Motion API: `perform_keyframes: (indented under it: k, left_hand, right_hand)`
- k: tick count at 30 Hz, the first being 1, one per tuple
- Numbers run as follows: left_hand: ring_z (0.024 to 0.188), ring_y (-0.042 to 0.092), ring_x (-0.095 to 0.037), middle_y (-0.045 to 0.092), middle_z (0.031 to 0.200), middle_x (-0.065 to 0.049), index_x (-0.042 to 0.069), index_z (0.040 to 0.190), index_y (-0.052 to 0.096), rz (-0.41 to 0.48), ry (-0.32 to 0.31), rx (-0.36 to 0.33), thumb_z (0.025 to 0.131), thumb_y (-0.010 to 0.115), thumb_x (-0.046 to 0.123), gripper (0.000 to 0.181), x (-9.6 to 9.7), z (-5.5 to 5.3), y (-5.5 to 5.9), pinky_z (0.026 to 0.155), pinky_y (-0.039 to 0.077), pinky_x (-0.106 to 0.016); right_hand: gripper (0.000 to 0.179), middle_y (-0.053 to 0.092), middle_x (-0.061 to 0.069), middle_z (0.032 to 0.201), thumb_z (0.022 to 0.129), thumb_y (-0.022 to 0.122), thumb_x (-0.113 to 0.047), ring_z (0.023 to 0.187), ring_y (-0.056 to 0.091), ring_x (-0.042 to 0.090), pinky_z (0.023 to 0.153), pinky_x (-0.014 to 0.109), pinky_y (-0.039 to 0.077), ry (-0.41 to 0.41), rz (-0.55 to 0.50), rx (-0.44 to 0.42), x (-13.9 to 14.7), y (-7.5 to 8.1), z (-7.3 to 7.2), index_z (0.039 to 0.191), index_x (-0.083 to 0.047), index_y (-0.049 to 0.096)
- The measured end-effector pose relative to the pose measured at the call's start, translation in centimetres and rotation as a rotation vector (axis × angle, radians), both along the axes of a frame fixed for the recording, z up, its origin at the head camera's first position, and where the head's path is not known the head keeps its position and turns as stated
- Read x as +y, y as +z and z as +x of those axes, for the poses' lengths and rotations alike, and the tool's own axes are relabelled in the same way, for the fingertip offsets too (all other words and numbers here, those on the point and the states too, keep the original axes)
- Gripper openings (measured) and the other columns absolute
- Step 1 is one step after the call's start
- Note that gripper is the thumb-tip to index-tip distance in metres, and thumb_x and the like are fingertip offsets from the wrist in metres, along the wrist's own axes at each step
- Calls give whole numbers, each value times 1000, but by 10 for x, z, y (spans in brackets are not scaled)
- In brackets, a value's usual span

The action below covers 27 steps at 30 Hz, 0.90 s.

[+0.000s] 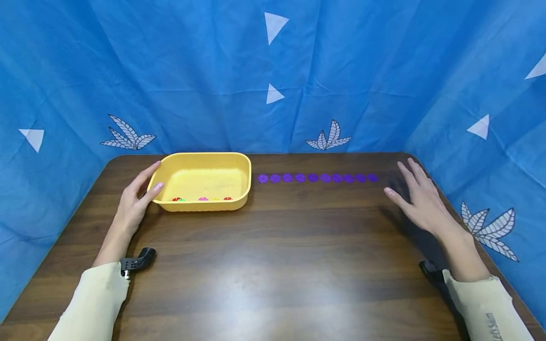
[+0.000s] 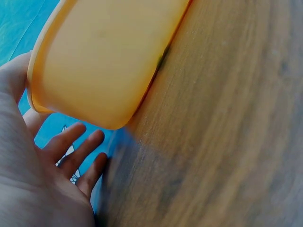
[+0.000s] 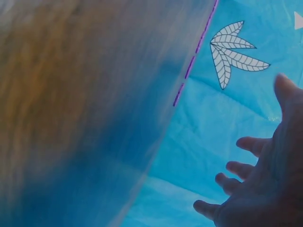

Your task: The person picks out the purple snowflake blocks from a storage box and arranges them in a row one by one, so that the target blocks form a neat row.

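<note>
A yellow plastic tray (image 1: 200, 206) sits at the back left of the table, with several small coloured pieces, red, green and pink, showing along its near inner wall. My left hand (image 1: 135, 195) holds the tray by its left end, thumb and index finger at the rim. In the left wrist view the other fingers of that hand (image 2: 57, 175) spread below the tray corner. Right of the tray runs a straight row of several purple flower-shaped discs (image 1: 313, 178). My right hand (image 1: 420, 199), fingers spread and holding nothing, hovers beyond the row's right end.
The brown wooden table (image 1: 273, 255) has rounded back corners. A blue cloth (image 1: 204, 71) with white triangles and leaf prints hangs behind it and along both sides. A black wrist strap (image 1: 138, 260) sits at the left cuff.
</note>
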<state>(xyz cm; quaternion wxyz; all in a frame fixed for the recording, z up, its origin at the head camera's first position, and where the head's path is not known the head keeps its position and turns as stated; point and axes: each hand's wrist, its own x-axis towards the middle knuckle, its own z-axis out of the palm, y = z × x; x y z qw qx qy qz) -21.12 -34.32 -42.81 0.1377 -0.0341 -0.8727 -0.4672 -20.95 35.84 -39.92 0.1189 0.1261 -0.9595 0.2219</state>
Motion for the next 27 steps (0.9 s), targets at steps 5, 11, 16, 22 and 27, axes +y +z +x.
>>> perform_keyframes:
  k: [5,11,16,22,27]
  left_hand:
    - [146,43,-9,43,167,0,35,162,43,11,-3,5,105,60,39,59,1,-1,0,109,33,-8]
    - [146,43,-8,43,167,-1,35,162,42,4,1,-12,105,60,38,60,-2,4,-2,108,33,-7]
    - [144,44,-4,44,167,-3,34,162,43,4,1,4,105,60,36,59,-6,7,-3,107,33,-5]
    - [142,46,-6,44,166,-4,32,162,43,17,0,8,105,60,36,60,-6,9,-4,105,34,-4]
    - [140,46,-2,46,165,-6,28,162,44,34,-7,38,105,60,33,59,-4,6,-4,103,35,-4]
  right_hand:
    - [72,6,19,177,110,51,-40,161,8,49,121,76,8,16,-37,8,1,3,1,170,-12,21]
    - [71,10,22,176,111,50,-40,159,11,51,121,76,9,20,-22,19,-1,-1,3,169,-10,23]
    - [71,11,24,175,111,49,-40,159,11,52,121,76,7,28,-17,24,-4,-3,2,169,-10,22]
    - [72,12,26,174,111,50,-41,159,11,53,119,78,9,24,1,26,-5,1,1,169,-9,23]
    - [74,13,27,174,110,51,-43,159,11,52,120,78,6,7,24,15,-3,1,1,169,-9,22]
